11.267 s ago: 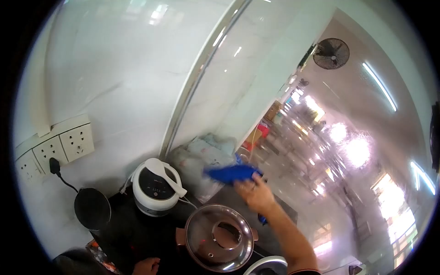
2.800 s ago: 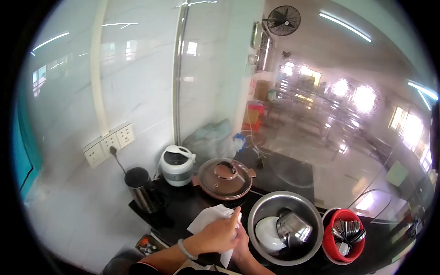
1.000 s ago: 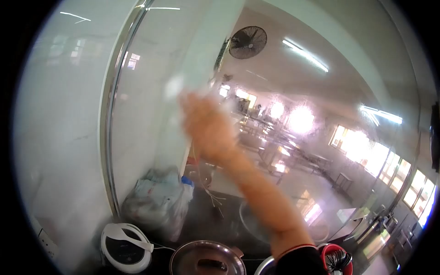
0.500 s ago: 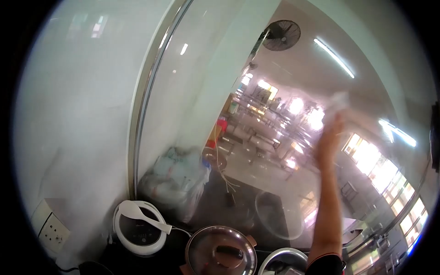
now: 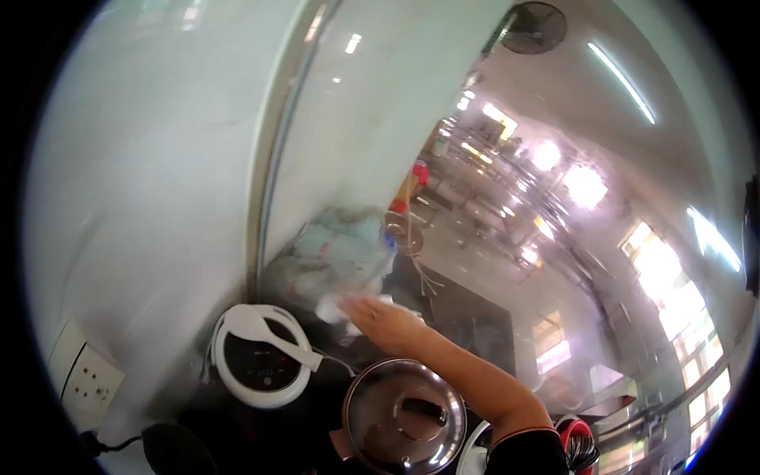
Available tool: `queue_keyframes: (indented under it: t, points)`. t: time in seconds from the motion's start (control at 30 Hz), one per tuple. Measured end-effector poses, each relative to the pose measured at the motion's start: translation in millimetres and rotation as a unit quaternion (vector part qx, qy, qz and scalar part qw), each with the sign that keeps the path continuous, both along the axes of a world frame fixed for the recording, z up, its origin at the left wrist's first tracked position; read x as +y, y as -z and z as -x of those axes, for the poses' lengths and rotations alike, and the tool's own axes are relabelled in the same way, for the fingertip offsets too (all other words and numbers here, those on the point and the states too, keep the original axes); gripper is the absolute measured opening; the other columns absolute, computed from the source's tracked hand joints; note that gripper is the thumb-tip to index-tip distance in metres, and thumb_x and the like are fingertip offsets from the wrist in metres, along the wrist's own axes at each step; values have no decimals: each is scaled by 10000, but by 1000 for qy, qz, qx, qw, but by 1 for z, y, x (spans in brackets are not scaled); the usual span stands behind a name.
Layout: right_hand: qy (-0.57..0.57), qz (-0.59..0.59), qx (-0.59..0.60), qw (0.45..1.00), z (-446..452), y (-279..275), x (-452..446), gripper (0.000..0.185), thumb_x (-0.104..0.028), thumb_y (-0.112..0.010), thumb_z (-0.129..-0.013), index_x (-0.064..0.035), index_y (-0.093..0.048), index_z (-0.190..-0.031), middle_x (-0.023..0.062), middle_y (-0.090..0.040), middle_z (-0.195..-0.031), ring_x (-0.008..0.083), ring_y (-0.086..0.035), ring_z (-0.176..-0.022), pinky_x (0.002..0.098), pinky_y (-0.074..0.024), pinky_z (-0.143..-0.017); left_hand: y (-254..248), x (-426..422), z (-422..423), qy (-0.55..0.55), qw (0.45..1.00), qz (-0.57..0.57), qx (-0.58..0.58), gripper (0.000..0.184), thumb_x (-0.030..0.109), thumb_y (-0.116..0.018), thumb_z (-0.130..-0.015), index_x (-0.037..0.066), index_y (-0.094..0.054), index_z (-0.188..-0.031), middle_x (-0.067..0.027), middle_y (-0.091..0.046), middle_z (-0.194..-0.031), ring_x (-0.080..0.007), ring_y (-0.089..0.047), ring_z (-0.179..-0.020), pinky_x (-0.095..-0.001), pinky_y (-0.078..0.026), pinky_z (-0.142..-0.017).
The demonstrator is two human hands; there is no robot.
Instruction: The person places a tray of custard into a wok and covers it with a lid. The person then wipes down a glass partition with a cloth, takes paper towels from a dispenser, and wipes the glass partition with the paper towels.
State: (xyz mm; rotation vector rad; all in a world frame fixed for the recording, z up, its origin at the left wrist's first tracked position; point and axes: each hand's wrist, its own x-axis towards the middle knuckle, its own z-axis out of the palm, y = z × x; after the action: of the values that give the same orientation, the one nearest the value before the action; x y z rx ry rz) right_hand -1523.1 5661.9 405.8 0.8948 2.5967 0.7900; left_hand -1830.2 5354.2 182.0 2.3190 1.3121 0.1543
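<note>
My right hand (image 5: 385,324) reaches across behind the lidded pot and presses a white cloth (image 5: 331,309) low against the glass, beside the bagged bundle (image 5: 336,249). Its fingers point left over the cloth. Below my forearm sits the brown pot with its glass lid (image 5: 405,423). A white rice cooker (image 5: 265,380) stands to the left, with a white rice paddle (image 5: 265,334) lying on its top. My left hand is outside the view.
Wall sockets (image 5: 93,380) and a black-lidded kettle (image 5: 176,450) are at the lower left. A steel basin (image 5: 475,450) and a red container of utensils (image 5: 576,443) stand at the lower right. Behind the glass is a large room with a wall fan (image 5: 535,28).
My right hand has come down from high on the glass at the right to low behind the pot, with the white cloth. The view has shifted, so the cooker and pot appear higher.
</note>
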Motion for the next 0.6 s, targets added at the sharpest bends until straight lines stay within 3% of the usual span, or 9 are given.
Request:
queue_keyframes:
  t: [0.07, 0.13, 0.2, 0.23, 0.27, 0.37, 0.43, 0.47, 0.6]
  points:
    - [40, 157, 132, 978, -22, 37, -5, 536, -137, -489, -861, 43, -411, -1359, 141, -327, -1490, 242, -274, -1399, 375, -200, -1163, -3, -5, -4, -41, 999, -23, -5, 666, 442, -578, -855, 77, -413, -1387, -146, -333, -1474, -297, -287, -1368, -474, -249, -1093]
    - [28, 124, 166, 978, -23, 17, -11, 472, -194, -490, -885, 11, -478, -1310, 139, -414, -1425, 235, -342, -1359, 367, -258, -1142, -8, 0, -5, -8, 999, 23, 48, 665, 454, -558, -867, 84, -403, -1397, -138, -330, -1478, -274, -274, -1377, -468, -233, -1106]
    - [9, -26, 91, 995, -19, -62, -10, 475, -142, -505, -868, -2, -475, -1321, 135, -455, -1398, 259, -391, -1327, 403, -289, -1124, 2, -3, 3, -13, 999, 18, 27, 660, 453, -551, -872, 84, -402, -1399, -137, -329, -1479, -266, -273, -1378, -465, -233, -1105]
    - [9, -209, 4, 978, -3, -119, -17, 486, -146, -500, -880, -12, -447, -1343, 133, -419, -1426, 279, -370, -1339, 446, -279, -1123, 7, -3, 3, -5, 1000, 3, 2, 656, 452, -544, -876, 84, -400, -1400, -136, -329, -1479, -259, -272, -1379, -462, -233, -1103]
    - [128, -294, 83, 944, -44, -140, 1, 516, -134, -500, -885, -46, -401, -1384, 131, -354, -1472, 294, -327, -1366, 484, -241, -1137, 11, -2, 1, -13, 1000, 9, 0, 656, 452, -544, -876, 84, -400, -1400, -136, -329, -1479, -259, -272, -1379, -462, -233, -1103]
    - [85, -605, 205, 765, -60, -318, 30, 459, -239, -456, -963, -123, -403, -1404, 132, -405, -1446, 322, -309, -1377, 492, -191, -1139, 20, -2, 5, -2, 999, 33, 1, 633, 441, -545, -876, 78, -426, -1381, -142, -352, -1466, -271, -304, -1362, -467, -264, -1083]
    - [44, -718, 180, 671, -32, -370, 47, 443, -355, -349, -1002, -137, -461, -1371, 124, -436, -1425, 292, -328, -1371, 500, -208, -1125, 29, -3, 7, 2, 997, -62, -35, 609, 432, -542, -879, 74, -448, -1363, -149, -374, -1450, -289, -344, -1337, -482, -302, -1051]
    - [60, -771, 178, 609, -31, -378, 72, 433, -367, -400, -983, -133, -492, -1335, 121, -442, -1420, 289, -349, -1357, 493, -234, -1110, 27, -2, 7, 4, 998, -53, -32, 609, 432, -542, -879, 74, -448, -1363, -149, -374, -1450, -289, -344, -1337, -482, -302, -1051]
    - [78, -612, -45, 785, 60, -255, 104, 382, -296, -450, -944, -80, -542, -1245, 98, -492, -1370, 269, -419, -1296, 468, -302, -1080, 39, 0, 5, -8, 994, -91, -68, 614, 439, -564, -857, 70, -470, -1339, -155, -396, -1429, -300, -377, -1310, -491, -328, -1024]
